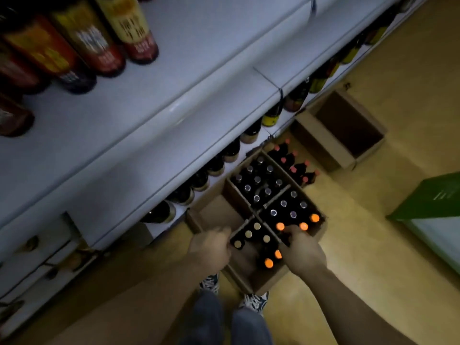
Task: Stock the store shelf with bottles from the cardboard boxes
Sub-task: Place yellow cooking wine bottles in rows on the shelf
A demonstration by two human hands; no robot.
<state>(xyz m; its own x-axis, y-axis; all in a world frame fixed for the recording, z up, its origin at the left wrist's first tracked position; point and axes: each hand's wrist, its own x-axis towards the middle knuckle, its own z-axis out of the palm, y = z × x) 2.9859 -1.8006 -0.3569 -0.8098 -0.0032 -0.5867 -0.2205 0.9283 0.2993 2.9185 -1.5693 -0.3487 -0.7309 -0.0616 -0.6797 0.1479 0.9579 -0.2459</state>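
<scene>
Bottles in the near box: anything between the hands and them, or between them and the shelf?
Nothing visible. The near box is open; the left hand and right hand are at its bottles. The shelf above has bare surface beside its standing bottles. Grip is too blurred to tell.

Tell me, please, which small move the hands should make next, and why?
Probably lift the right hand straight up: it seems to grip an orange-capped bottle in the near cardboard box, and the shelf above has bare room. The left hand is at the box's edge; blur hides its grip.
</scene>
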